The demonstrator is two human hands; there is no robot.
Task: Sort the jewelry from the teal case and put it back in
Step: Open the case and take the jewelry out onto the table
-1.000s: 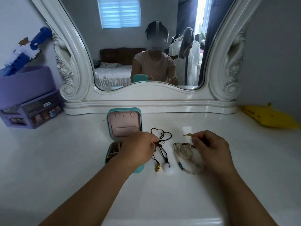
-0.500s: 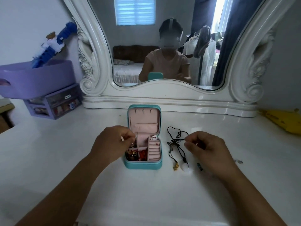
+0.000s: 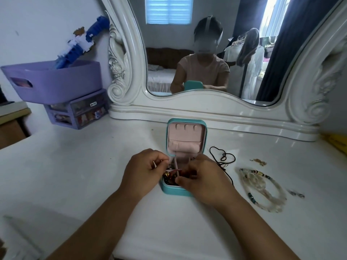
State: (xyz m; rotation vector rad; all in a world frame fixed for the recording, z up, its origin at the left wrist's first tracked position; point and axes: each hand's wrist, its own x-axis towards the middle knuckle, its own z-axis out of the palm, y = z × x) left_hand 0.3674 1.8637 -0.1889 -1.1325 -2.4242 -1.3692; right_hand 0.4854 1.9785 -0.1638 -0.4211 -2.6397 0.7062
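At center frame, the right hand has come across from the black cord necklace to the open teal case, joining the left hand over its lower tray. Both hands have curled fingers pinching small pieces among the tangled jewelry there; which pieces cannot be told. Right of the case, the beaded necklace lies uncovered on the white dresser top.

You can't read any text here; the small label on the purple drawer unit is too blurred.
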